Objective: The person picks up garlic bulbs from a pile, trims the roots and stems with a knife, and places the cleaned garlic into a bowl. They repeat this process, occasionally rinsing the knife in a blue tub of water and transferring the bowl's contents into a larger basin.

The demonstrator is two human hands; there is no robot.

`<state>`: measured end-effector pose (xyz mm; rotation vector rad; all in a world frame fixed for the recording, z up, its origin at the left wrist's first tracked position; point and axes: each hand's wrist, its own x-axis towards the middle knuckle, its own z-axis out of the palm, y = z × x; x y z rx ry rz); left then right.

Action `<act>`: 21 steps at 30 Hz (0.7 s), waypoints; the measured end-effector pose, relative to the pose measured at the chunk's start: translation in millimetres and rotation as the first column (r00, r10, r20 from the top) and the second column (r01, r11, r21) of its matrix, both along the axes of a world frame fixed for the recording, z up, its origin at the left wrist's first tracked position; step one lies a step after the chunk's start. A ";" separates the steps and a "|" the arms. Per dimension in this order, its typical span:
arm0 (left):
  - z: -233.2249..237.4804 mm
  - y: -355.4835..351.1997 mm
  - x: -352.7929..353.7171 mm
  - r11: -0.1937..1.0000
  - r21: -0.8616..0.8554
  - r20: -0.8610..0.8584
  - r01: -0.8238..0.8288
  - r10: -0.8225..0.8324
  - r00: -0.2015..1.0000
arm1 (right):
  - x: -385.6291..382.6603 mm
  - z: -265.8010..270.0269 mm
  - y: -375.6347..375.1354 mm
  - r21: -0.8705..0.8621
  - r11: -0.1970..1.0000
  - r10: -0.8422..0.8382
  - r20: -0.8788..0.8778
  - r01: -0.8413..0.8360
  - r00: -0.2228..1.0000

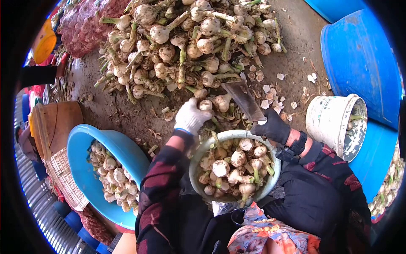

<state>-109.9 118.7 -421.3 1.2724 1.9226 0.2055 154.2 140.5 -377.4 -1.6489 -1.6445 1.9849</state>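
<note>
My left hand, in a white glove, is closed on a garlic bulb at the near edge of a large heap of garlic. The heaped bulbs carry cut green stems and dirt. In a black glove, my right hand grips the handle of a broad-bladed cleaver. Its blade points up and left, just right of the bulb, with a gap between them. Below both hands, a round greyish-green basin holds several stemmed garlic bulbs.
To the left stands a light-blue basin of trimmed garlic. A brown bucket and a red mesh sack lie beyond it. On the right are a tipped white bucket and a blue tub. Cut root ends litter the floor.
</note>
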 end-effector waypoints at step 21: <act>52.2 -87.3 14.6 0.956 0.282 0.880 -0.084 -0.222 0.420 | -39.8 59.6 7.9 0.803 0.432 0.477 0.183 -0.411 0.859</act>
